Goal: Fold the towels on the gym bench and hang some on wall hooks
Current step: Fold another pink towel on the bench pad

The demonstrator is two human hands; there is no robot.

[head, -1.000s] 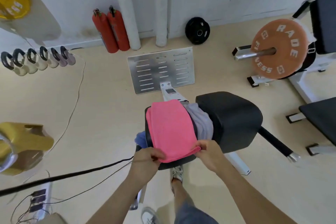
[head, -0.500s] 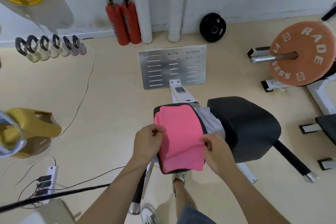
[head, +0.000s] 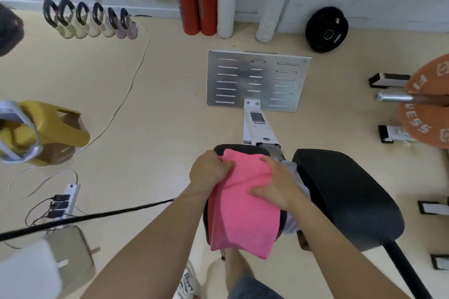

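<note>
Beige floor (head: 158, 128) fills most of the frame. Lower right: large black cushioned pad (head: 345, 196), bare on top. Upper centre: slotted metal footplate (head: 255, 80), flat on the floor and joined by a white beam to the bench frame. Right edge: orange weight plate (head: 427, 114) on a bar, partly cut off.

Centre, low: pink towel (head: 243, 213) draped over the small black padded surface (head: 243, 148), doubled over. Its near end hangs past the pad's lower edge, and its far end stops just short of the pad's top rim.

Left hand (head: 209, 170) at the towel's upper left edge, fingers curled and gripping the cloth. Right hand (head: 277, 184) palm-down on the towel's upper right, fingers fairly straight and close together, thumb out to the side, pressing the fold flat.

A grey towel (head: 292, 167) shows just right of the pink one, between the two pads, mostly hidden by the right hand and forearm.

Top centre: two red fire extinguishers (head: 194, 0) against the wall. Upper right: black weight plate (head: 326, 29) leaning on the wall. Upper left: row of kettlebells (head: 90, 19). Lower left: power strip (head: 65, 198) with plugs in it.
</note>
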